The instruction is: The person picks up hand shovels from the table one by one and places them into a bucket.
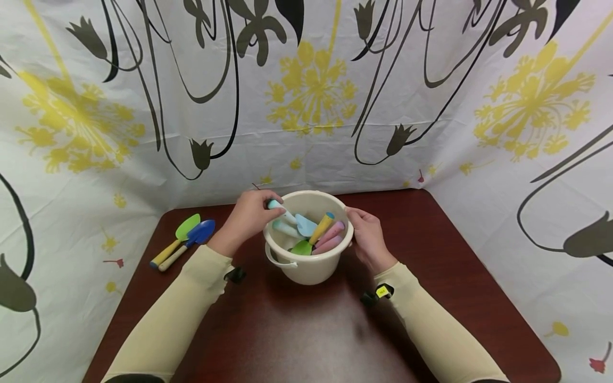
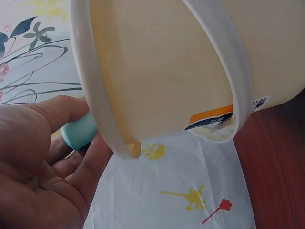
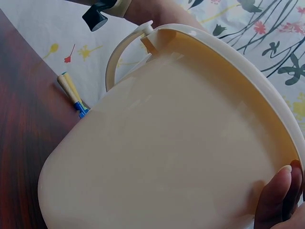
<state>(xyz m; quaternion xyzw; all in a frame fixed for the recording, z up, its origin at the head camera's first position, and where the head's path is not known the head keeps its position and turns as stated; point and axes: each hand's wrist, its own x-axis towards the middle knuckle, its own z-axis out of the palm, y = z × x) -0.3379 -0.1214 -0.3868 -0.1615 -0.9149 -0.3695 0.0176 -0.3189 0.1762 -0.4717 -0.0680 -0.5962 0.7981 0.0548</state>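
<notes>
A cream bucket (image 1: pixel 310 274) stands on the table, holding several small toy garden tools. My left hand (image 1: pixel 251 215) pinches the end of a light blue toy shovel (image 1: pixel 306 225) over the bucket's left rim, its blade pointing down inside. In the left wrist view the pale teal handle end (image 2: pixel 80 131) shows between thumb and fingers. My right hand (image 1: pixel 367 234) grips the bucket's right rim, fingers under the lip in the right wrist view. Within the bucket lie a yellow handle (image 1: pixel 322 227) with a green blade (image 1: pixel 301 248), pink handles (image 1: pixel 330 234) and another pale teal handle (image 1: pixel 286 229).
Left of the bucket, a green toy shovel (image 1: pixel 188 227) and a blue toy shovel (image 1: pixel 201 232) lie side by side on the dark red table (image 1: pixel 421 234). A flower-patterned cloth (image 1: pixel 311 159) hangs behind and at both sides. The bucket's white handle (image 1: pixel 278 260) hangs down in front.
</notes>
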